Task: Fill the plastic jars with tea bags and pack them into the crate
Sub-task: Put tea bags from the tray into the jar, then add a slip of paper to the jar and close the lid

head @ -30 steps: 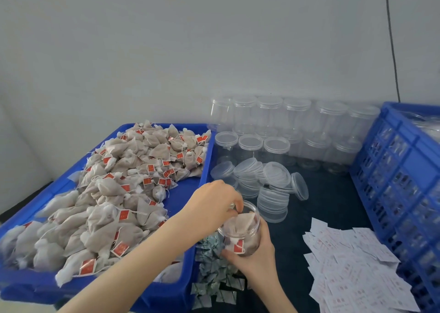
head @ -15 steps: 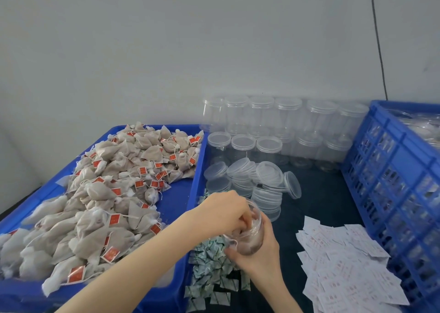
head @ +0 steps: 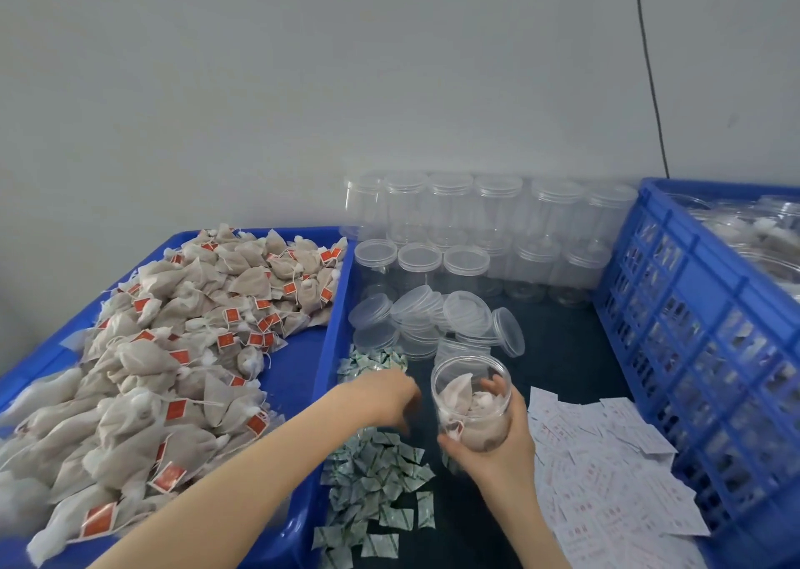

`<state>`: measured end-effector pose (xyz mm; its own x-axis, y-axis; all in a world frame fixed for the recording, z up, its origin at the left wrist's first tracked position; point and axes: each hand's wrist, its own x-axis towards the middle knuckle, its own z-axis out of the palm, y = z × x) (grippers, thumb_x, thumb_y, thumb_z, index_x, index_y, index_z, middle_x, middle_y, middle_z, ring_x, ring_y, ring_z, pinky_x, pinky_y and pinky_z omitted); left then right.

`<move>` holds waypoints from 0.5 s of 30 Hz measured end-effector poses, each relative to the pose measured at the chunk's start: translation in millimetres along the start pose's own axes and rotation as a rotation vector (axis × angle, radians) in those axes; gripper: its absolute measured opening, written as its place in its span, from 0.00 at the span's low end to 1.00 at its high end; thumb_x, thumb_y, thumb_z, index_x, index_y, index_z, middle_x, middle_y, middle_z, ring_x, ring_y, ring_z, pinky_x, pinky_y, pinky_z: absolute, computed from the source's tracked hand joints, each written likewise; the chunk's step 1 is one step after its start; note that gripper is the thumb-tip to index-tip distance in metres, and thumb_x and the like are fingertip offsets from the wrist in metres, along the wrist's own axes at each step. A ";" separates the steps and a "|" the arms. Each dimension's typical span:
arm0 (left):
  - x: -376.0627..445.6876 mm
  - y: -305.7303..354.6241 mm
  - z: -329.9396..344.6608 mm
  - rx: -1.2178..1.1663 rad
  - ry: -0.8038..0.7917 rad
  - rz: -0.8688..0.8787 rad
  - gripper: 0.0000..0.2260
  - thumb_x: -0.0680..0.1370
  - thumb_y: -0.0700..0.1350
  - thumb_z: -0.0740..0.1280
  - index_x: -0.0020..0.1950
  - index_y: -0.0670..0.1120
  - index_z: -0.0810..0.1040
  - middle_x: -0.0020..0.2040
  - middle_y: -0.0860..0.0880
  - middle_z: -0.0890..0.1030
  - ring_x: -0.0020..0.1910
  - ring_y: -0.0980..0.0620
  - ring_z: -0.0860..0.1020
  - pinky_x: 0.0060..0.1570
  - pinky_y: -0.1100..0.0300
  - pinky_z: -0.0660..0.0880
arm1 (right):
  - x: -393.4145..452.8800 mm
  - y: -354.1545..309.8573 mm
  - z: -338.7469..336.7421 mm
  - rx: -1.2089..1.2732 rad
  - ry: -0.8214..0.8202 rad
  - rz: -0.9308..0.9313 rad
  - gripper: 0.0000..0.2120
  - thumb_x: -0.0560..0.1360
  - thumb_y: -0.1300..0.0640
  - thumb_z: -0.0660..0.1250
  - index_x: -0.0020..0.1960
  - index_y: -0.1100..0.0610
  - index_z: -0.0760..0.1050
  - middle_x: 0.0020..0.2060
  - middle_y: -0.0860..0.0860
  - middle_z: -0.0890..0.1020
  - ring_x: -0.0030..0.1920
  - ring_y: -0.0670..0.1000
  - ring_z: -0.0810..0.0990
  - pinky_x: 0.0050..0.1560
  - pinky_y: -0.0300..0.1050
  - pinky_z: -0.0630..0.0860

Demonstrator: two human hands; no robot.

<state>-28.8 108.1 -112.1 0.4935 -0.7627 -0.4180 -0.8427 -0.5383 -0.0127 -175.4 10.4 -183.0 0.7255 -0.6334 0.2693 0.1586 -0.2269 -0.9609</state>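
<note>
Right hand (head: 498,451) grips open jar (head: 472,404) part-filled with tea bags; blurred left hand (head: 385,395) beside it, finger state unclear. Tray (head: 298,373) of tea bags (head: 173,352) left, crate (head: 701,330) right, sachets (head: 376,482) below

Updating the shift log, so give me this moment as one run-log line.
stage: filling | right hand: grips clear plastic jar holding tea bags, lid off | left hand: blurred over small green sachets, grip unclear

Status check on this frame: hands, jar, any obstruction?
Right hand grips the open jar, tea bags inside, no lid. Left hand blurred beside it over the small green packets, grip unclear. Nothing blocking the jar mouth.
</note>
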 end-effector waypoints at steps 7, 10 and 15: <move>12.5 9.8 28.0 0.164 -0.104 0.013 0.14 0.77 0.48 0.67 0.61 0.46 0.76 0.57 0.45 0.79 0.55 0.43 0.78 0.49 0.53 0.74 | 2.4 5.1 -6.8 -0.004 0.020 0.006 0.40 0.52 0.53 0.80 0.56 0.26 0.68 0.54 0.31 0.78 0.55 0.35 0.78 0.49 0.25 0.72; 14.8 14.3 30.8 0.219 -0.102 0.022 0.12 0.79 0.46 0.64 0.60 0.44 0.76 0.57 0.43 0.79 0.55 0.42 0.78 0.49 0.51 0.74 | 0.8 7.6 -9.8 0.004 0.037 0.014 0.39 0.51 0.48 0.79 0.56 0.26 0.68 0.55 0.31 0.78 0.55 0.35 0.78 0.48 0.25 0.73; 15.7 13.5 31.7 0.257 -0.087 0.052 0.10 0.79 0.44 0.63 0.59 0.42 0.77 0.57 0.43 0.79 0.55 0.41 0.78 0.47 0.52 0.73 | 0.6 10.0 -14.0 -0.014 0.054 0.033 0.39 0.50 0.46 0.79 0.57 0.27 0.68 0.55 0.31 0.78 0.55 0.34 0.78 0.48 0.25 0.73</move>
<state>-39.2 100.2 -147.6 0.4372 -0.7473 -0.5004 -0.8989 -0.3820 -0.2148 -182.8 -2.6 -191.5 0.6928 -0.6796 0.2409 0.1252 -0.2157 -0.9684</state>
